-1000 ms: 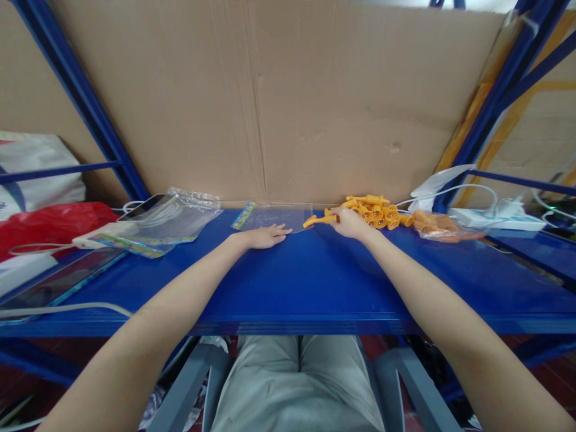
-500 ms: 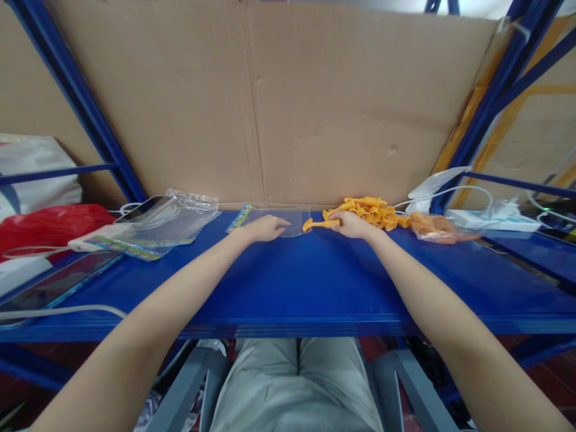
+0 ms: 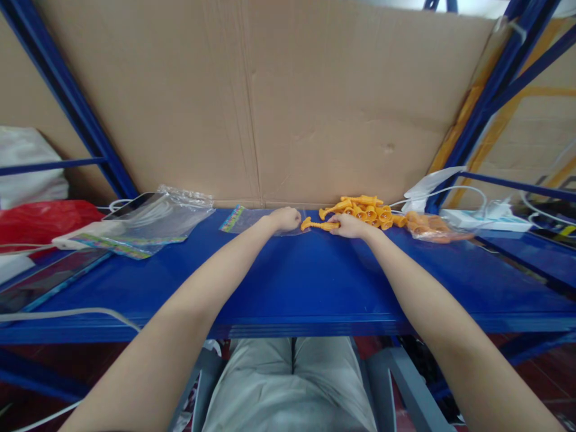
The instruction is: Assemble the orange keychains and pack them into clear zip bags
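Note:
My right hand (image 3: 348,226) is closed on one end of an orange plastic piece (image 3: 318,225), whose curved end points left. My left hand (image 3: 286,219), its fingers closed, rests over the right part of a clear plastic bag (image 3: 253,219) with a colourful strip at its left end. Its fingertips are close to the curved end of the orange piece; whether they pinch the bag is too small to tell. Behind my right hand lies a pile of similar orange pieces (image 3: 369,213).
A stack of clear bags (image 3: 157,225) lies on the left of the blue shelf (image 3: 288,282), beside a red bag (image 3: 49,219) and white cables. Right of the pile are a bag of orange pieces (image 3: 434,227) and a white power strip (image 3: 490,221). Cardboard stands behind.
My left hand has slid right along the clear bag, toward its right end, and its fingers have closed. My right hand still holds the orange piece in nearly the same place.

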Tool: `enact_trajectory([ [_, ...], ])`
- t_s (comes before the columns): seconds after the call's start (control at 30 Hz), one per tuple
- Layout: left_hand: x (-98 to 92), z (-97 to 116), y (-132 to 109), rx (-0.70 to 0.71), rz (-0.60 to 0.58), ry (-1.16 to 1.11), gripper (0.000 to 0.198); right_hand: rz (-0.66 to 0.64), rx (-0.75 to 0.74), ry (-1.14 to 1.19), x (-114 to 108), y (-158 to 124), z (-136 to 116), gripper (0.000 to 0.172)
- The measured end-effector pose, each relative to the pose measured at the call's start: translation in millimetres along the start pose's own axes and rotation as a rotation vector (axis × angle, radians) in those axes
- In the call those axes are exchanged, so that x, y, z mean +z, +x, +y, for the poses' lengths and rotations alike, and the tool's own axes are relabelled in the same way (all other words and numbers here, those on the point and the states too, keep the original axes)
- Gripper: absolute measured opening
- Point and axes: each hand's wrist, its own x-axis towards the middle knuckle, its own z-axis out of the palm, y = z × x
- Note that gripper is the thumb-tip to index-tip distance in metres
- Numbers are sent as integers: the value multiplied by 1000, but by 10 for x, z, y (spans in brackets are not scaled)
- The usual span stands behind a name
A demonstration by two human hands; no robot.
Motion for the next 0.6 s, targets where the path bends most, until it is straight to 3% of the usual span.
enact_trajectory([
  [0.13,21,84,77,-132,44,38,46,10,-28,-12,4,4,16,31],
  [0.27,17,86,169,-235,-9,35,62,16,-30,-12,4,7,7,30],
  [0.6,-109,106,250,-178,-169,39,51,5,-53,7,-13,-20,-44,25],
])
